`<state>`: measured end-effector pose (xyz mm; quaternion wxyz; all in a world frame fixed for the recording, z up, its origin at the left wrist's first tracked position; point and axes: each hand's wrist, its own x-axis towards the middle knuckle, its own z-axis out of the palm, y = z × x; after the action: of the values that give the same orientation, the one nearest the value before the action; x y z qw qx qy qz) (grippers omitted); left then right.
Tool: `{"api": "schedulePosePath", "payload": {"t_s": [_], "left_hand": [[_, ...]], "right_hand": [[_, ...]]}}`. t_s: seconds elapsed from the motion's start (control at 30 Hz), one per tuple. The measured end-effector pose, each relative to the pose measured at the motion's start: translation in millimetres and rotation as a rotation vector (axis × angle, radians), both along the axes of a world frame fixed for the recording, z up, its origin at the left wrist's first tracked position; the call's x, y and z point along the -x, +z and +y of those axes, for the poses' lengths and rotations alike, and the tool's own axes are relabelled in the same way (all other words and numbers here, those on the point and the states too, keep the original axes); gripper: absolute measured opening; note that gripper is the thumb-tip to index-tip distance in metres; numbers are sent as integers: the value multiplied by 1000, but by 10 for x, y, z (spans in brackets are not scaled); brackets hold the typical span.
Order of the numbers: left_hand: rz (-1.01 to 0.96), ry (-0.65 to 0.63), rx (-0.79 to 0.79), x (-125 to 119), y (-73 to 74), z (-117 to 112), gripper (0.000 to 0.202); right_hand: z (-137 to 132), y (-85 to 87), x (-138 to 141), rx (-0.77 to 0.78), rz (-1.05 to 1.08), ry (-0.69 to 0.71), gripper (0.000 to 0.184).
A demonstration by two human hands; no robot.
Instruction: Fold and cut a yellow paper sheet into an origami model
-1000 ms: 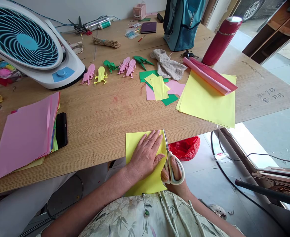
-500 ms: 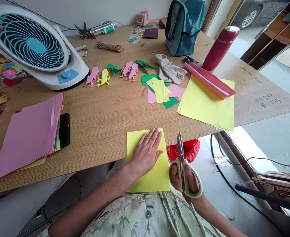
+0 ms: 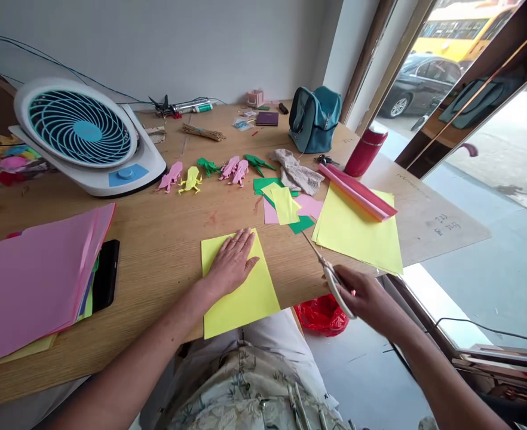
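My left hand lies flat with fingers stretched out on a yellow sheet of paper, whose near end juts past the table edge. My right hand grips the pale handles of a pair of scissors above the table's front edge. The scissor blades look closed and point away toward the paper pieces. Behind them are yellow, pink and green cut pieces, overlapping. To their right, a rolled red-pink sheet rests on a stack of yellow paper.
Several folded paper frogs stand mid-table. A white fan, pink paper stack and black phone are at left. A grey cloth, red bottle and teal bag stand behind. A red bag-lined bin is below the edge.
My right hand has carried the scissors forward and right, from near my body to over the table edge. My left hand and the yellow sheet have shifted forward and left. The view has tilted up.
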<state>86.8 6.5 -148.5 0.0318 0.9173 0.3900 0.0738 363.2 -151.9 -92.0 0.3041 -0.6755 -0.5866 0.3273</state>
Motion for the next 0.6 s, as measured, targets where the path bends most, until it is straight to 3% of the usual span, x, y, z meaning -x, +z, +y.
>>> {"api": "schedulePosePath", "payload": {"t_s": [0.1,0.27,0.33,0.47,0.6], "left_hand": [[34,67,5,67,-2,276,61],[62,162,1,74,37,689,59],[48,186,-4,54,57,818,58],[-24,214,-32,74,108,943,54],[-147,228,-86,288,190,905,50]], "right_hand": [[329,20,-306,83,-477,-10,24],[853,-67,-765,169,-916,-141,32],[1022,-87,-894,203,-975,-184,35],[1197,-81,-1055,124,-1015,-194,37],[1194,-79,-935,38,-1068,-243,32]]}}
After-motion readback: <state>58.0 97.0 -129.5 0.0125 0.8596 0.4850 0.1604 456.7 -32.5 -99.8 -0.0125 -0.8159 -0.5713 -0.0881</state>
